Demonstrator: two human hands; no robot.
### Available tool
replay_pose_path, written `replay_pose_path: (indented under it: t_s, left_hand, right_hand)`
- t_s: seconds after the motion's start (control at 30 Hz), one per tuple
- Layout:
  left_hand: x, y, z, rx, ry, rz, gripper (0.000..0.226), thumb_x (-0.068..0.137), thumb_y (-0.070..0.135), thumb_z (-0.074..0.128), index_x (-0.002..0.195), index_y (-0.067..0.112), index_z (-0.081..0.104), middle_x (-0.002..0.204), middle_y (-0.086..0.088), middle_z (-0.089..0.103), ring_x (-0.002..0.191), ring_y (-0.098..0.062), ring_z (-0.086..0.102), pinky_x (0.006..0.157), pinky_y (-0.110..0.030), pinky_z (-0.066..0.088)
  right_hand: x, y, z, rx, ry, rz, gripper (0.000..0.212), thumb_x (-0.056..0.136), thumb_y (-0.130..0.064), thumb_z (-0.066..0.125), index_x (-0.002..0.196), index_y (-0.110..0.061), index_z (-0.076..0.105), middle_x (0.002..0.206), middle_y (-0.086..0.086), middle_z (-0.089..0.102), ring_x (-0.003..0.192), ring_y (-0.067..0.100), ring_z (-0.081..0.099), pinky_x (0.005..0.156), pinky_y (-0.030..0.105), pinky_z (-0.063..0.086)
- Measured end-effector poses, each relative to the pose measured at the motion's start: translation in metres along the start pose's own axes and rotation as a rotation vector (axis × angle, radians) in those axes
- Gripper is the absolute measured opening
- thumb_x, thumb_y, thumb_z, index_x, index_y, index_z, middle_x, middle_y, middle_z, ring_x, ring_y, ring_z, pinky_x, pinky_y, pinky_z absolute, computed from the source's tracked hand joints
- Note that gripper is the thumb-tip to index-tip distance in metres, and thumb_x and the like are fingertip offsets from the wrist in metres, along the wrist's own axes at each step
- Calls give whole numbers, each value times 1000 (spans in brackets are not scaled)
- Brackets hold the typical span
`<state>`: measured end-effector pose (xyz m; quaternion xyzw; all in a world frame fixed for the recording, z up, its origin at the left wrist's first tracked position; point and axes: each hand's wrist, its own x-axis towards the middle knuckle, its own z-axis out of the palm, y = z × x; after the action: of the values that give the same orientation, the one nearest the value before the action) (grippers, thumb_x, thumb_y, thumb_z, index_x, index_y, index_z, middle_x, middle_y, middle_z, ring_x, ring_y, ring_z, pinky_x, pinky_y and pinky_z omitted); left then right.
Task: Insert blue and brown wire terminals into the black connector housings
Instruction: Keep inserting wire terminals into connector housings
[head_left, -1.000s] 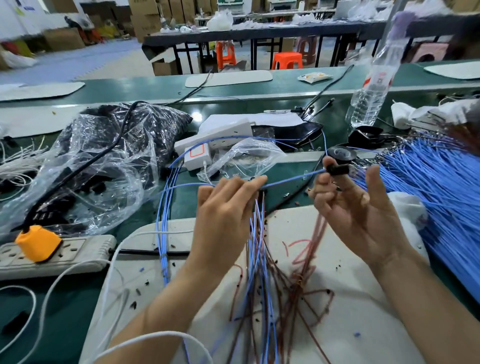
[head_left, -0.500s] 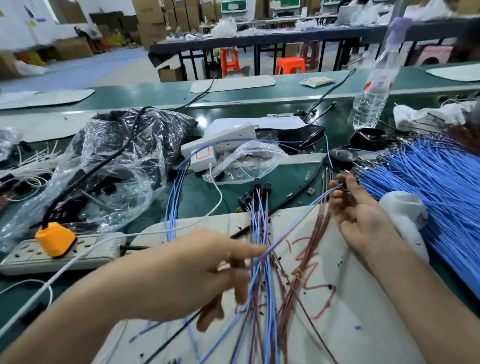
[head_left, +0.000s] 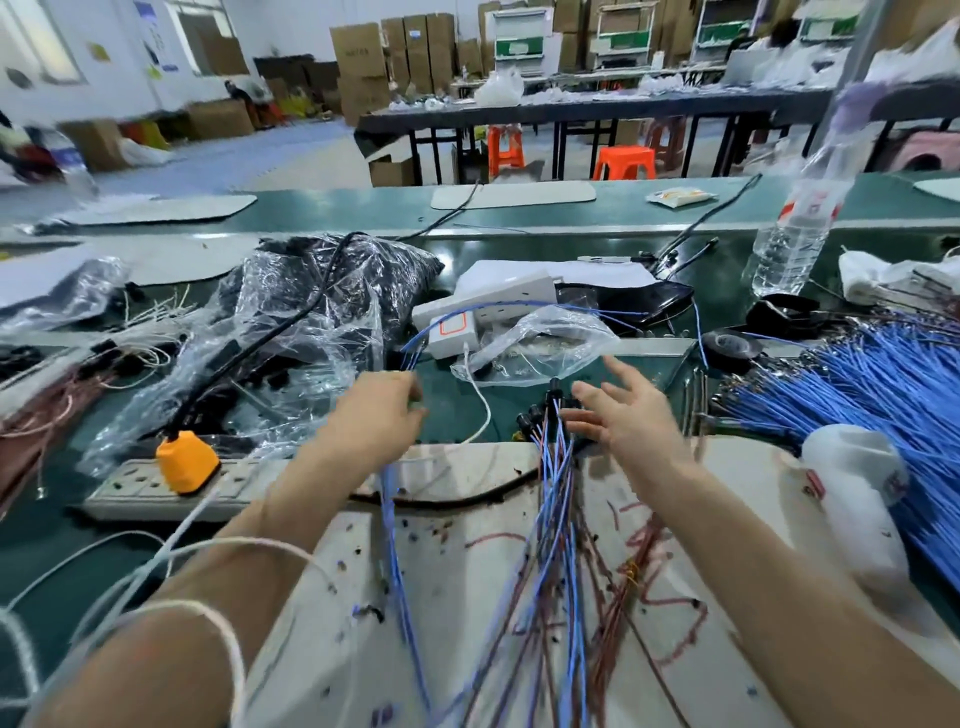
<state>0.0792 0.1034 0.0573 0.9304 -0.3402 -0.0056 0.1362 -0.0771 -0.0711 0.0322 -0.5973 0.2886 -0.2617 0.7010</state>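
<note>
A bundle of blue and brown wires (head_left: 558, 519) lies on the white mat (head_left: 467, 597), its far ends capped with small black connector housings (head_left: 540, 413). My right hand (head_left: 631, 415) hovers just right of those housings with fingers spread, holding nothing. My left hand (head_left: 374, 415) is curled around a few blue wires (head_left: 389, 499) that loop out past its fingers and trail back under the wrist. Loose brown wires (head_left: 641, 561) lie on the mat to the right. A big pile of blue wires (head_left: 883, 384) fills the right side. The view is motion-blurred.
A clear plastic bag of black parts (head_left: 291, 322) sits at the left, with a power strip and orange plug (head_left: 187, 460) in front of it. A water bottle (head_left: 795, 234), a black tape roll (head_left: 730, 343) and a white container (head_left: 857, 483) stand to the right.
My left hand moved forward from the mat to the blue wire loop. My right hand let go of the wire it pinched, opened, and shifted toward the housings.
</note>
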Motion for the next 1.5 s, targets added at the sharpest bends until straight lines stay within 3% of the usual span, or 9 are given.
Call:
replay_pose_path:
  t_s: [0.13,0.3,0.53,0.67,0.73,0.93,1.17,1.33,1.5]
  left_hand:
    - [18,-15,8,96,-160,-143,23,87,5,54,111,4,54,116,-19,58,105,-33,57,82,-34,45]
    - [14,-12,-3,-20,-143,-203,25,85,5,59,109,6,54,112,-18,61,99,-30,59,75,-31,46]
    - [0,-11,-41,-101,8,-289,11,86,8,60,89,17,66,105,-13,68,94,-28,63,88,-35,52]
    - [-24,23,-40,-57,175,-75,8,90,19,59,96,23,63,101,-5,66,93,-26,62,85,-39,51]
    - [-39,45,-31,-91,186,36,7,90,22,59,94,26,63,99,-2,67,91,-25,62,82,-38,51]
    - [-57,62,4,-236,-110,243,6,85,18,64,85,22,68,90,-1,71,86,-23,63,78,-37,51]
    - [-47,27,12,-152,-136,187,8,83,12,66,89,14,70,92,-3,70,89,-18,62,75,-24,46]
    - [-44,5,2,-242,-237,121,15,86,31,67,80,17,66,80,1,68,66,-8,57,62,-17,42]
    - [4,-33,-20,-289,283,-225,27,94,27,56,86,5,68,84,-15,67,77,-25,60,67,-30,40]
  right_hand:
    - [-13,23,6,-224,81,-158,48,93,-12,60,138,-22,46,87,-8,68,75,13,70,73,40,60]
    - [-12,29,-1,-194,88,-218,36,94,-6,57,127,-19,53,115,-8,59,70,11,71,59,24,57]
    - [-16,28,-3,-223,112,-283,21,95,-10,56,114,-17,61,99,-3,64,65,10,69,64,22,57]
    - [-25,23,3,-209,1,-365,16,89,-30,62,92,-18,73,63,2,68,53,18,59,55,36,53]
    - [-31,22,12,-160,-128,-343,28,80,-43,60,88,-20,74,60,2,66,48,10,52,50,24,45]
    - [-40,26,24,15,-295,-272,18,92,-21,55,96,-22,73,62,-1,65,45,9,50,45,15,38]
    - [-23,9,2,510,-81,-63,42,100,-31,40,90,1,65,76,15,73,62,20,70,56,22,56]
    - [-3,-6,-41,802,229,-37,16,93,-14,56,89,-2,66,77,7,74,70,11,71,63,15,53]
    - [1,1,-48,709,224,-5,28,103,-20,39,93,-6,61,73,7,74,69,14,72,59,18,55]
